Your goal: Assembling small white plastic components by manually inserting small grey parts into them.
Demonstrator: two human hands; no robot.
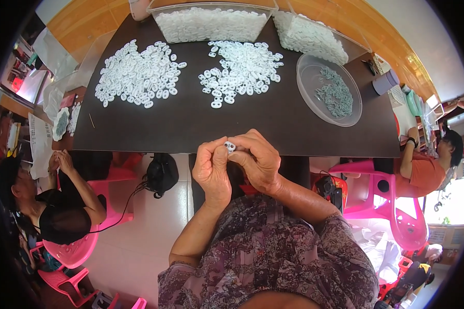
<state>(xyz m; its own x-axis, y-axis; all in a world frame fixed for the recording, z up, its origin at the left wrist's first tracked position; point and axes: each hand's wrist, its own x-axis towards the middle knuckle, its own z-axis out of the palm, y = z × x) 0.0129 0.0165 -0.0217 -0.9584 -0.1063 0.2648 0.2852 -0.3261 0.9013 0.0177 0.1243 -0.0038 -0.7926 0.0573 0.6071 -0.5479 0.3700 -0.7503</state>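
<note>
Piece in hand: one small white two-holed piece [230, 146], raised in the fingertips at the near edge of the dark table [191, 129], in front of the person's chest.
Left hand: the left hand [213, 167] has thumb and forefinger drawn together at the piece's left side.
Right hand: the right hand [258, 159] meets it from the other side, thumb and forefinger pinching close; I cannot tell which hand bears the grip.
Handling, judged: very light, stiff, probably smooth plastic, apt to slip; not obviously fragile.
Best hold: by the outer rim, at the two ends, holes left uncovered.
Facing: holed face seems turned up toward the person.
Long axis: follows the pair of holes, roughly left to right, dipping slightly rightward; fingertips hide part of the outline.
Beyond: left pile [139, 77] and right pile [245, 67] of similar white pieces.
</note>
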